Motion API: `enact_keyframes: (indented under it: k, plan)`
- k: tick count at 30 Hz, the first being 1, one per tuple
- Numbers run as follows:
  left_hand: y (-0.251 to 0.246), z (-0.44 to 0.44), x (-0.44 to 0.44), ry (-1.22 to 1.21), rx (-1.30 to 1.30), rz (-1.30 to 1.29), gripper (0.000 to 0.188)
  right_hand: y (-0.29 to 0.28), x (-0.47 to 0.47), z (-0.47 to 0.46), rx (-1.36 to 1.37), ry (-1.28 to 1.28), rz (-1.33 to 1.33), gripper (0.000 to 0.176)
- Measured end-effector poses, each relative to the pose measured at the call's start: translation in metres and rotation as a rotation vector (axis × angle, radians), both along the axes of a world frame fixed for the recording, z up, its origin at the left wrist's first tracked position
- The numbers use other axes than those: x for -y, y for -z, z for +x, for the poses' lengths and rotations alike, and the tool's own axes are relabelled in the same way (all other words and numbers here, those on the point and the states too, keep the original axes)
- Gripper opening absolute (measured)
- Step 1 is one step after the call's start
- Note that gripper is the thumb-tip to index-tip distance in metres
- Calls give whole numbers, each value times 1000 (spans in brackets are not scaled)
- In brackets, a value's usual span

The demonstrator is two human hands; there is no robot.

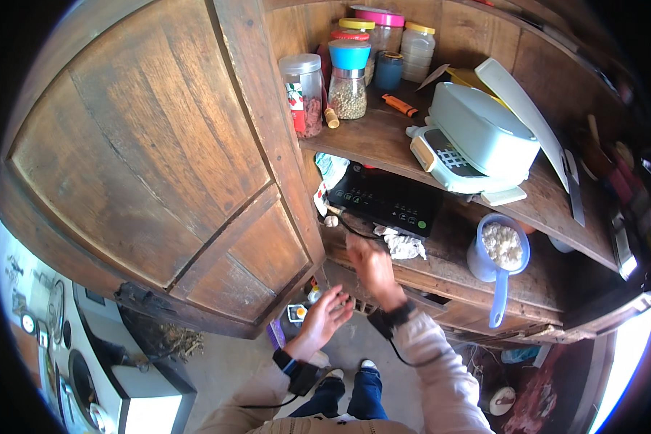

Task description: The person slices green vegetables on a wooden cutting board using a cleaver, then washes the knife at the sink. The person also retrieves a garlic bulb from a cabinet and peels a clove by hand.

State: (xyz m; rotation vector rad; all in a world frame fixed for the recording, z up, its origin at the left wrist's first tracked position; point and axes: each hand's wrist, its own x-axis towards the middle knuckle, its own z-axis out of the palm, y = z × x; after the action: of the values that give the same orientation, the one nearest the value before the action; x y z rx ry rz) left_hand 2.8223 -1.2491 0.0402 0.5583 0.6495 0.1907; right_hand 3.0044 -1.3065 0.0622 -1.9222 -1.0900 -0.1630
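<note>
My right hand (373, 267) is at the front edge of the cupboard's lower shelf, its fingers curled and blurred, so whether they hold anything cannot be made out. Just beyond it lie a dark cable (352, 228), a crumpled white wrapper or tissue (406, 247) and a small white bulb like garlic (331, 221). Behind these rests a black induction cooktop (385, 196) with touch symbols. My left hand (325, 319) hangs over the floor with its fingers apart and nothing in them. A blue plastic handled jug (501, 282) with white crumbly food (502, 245) stands on the lower shelf, to the right.
An opened wooden door (157, 141) stands to the left. On the upper shelf are a spice grinder (349, 81), a lidded jar (307, 97), an orange cutter (400, 105) and a pale blue food container (483, 130). A stove (92, 347) is at lower left.
</note>
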Motion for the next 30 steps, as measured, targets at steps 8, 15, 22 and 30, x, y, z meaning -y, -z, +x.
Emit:
enact_keyframes:
  k: [8,15,22,30]
  plan:
    - [48,29,9,-136,334,-307,25,-17,40,-8,-260,-436,11,24]
    - [24,-15,27,-253,181,-428,31,16,-87,47,153,-93,-214,34]
    - [13,-73,38,-396,121,-335,35,40,-109,51,346,-76,-401,34]
    - [17,-153,35,-386,304,-336,27,19,-57,14,150,-114,-245,28]
